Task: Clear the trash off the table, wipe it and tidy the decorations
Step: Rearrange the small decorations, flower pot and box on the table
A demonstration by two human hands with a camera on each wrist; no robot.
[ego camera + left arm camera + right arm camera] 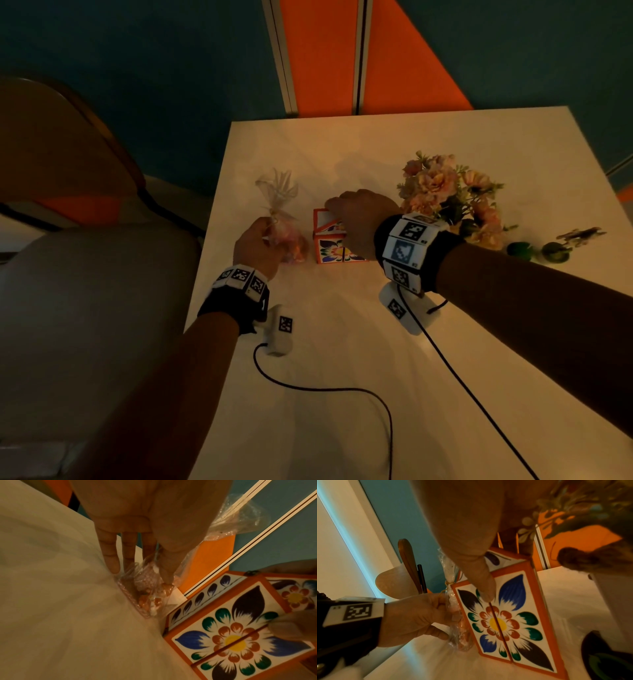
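Your left hand (pixel 255 248): pinches neck of clear candy bag (pixel 286 236), bag bottom on white table (pixel 308 342). Painted flower box (pixel 330 245): just right of bag, your right hand (pixel 359 224) gripping it, thumb on front, fingers apparently over top. Flower bouquet (pixel 452 195): right of box.

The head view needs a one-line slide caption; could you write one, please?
Left hand pinches a clear candy bag while right hand grips a painted box beside it.
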